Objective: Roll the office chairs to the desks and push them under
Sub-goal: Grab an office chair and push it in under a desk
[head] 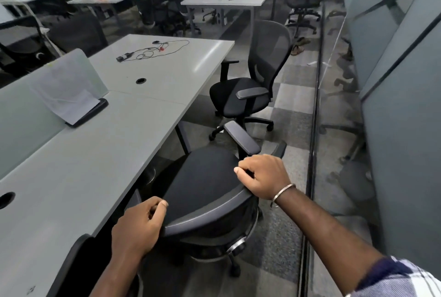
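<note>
A black office chair (202,184) stands right below me beside the long grey desk (95,143), its seat partly under the desk edge. My left hand (138,227) grips the left end of the chair's backrest top. My right hand (265,177) grips the right end, near the grey armrest (241,138). A second black mesh chair (253,86) stands further ahead, out in the aisle, apart from the desk and turned toward it.
A glass partition wall (393,81) runs along the right of the narrow carpeted aisle. On the desk lie cables (152,52) and a tablet with papers (78,108). Another chair back (69,265) shows at the lower left. More desks and chairs fill the background, with a person far left.
</note>
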`<state>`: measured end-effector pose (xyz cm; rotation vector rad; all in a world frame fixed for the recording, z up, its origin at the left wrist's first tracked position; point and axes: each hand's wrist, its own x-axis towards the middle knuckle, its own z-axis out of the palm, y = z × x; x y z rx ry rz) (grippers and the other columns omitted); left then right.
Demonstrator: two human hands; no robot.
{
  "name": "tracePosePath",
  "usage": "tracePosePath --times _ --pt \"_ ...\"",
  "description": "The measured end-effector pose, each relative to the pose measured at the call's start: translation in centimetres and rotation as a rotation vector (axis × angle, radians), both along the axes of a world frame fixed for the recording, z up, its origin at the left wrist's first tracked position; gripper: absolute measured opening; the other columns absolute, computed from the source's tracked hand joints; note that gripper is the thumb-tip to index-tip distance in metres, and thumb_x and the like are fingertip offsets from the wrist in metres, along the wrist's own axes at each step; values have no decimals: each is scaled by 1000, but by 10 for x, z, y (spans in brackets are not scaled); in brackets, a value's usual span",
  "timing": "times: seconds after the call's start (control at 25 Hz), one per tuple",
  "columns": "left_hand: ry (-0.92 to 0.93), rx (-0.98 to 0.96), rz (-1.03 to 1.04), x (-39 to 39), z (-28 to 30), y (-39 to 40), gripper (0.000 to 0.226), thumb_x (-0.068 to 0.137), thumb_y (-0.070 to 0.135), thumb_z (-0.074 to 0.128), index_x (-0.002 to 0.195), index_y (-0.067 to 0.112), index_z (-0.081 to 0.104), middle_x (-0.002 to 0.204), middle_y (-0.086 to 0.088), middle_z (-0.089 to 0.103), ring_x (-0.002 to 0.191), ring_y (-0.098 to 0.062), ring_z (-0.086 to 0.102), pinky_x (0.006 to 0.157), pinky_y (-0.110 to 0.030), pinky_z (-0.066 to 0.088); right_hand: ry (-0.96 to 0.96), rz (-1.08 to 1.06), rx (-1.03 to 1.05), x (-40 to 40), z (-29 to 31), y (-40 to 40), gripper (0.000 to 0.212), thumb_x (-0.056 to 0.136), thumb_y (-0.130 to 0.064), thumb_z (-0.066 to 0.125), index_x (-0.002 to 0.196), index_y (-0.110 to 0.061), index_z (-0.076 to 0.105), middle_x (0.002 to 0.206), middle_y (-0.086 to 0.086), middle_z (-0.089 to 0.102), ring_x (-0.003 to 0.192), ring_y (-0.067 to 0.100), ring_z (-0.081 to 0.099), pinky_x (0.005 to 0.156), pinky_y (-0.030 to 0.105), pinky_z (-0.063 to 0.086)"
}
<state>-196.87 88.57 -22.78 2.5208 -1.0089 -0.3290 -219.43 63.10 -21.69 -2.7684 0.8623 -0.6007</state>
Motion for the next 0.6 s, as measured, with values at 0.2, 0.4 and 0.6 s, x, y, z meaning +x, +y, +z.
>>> tracePosePath --times 0.2,0.4,0.6 --pt "24 5 32 17 4 -45 47 86 76 30 105 50 63 80 27 70 80 -6 68 78 -39 57 -1 36 34 43 -3 -66 47 95 -53 44 68 -14 40 60 -1 47 60 17 46 52 37 34" --pt "86 -51 94 35 9 -78 49 80 85 34 112 59 61 91 40 66 85 5 65 82 -38 56 29 100 42 85 -3 -115 48 95 -54 46 69 -14 40 61 0 48 60 18 47 51 35 32" --pt "222 -266 319 66 -7 -92 9 94 58 65 100 56 71 86 27 75 86 -1 72 87 -34 56 97 231 3 122 -1 -155 46 94 -52 49 68 -16 40 61 -3 44 62 13 43 54 33 23"
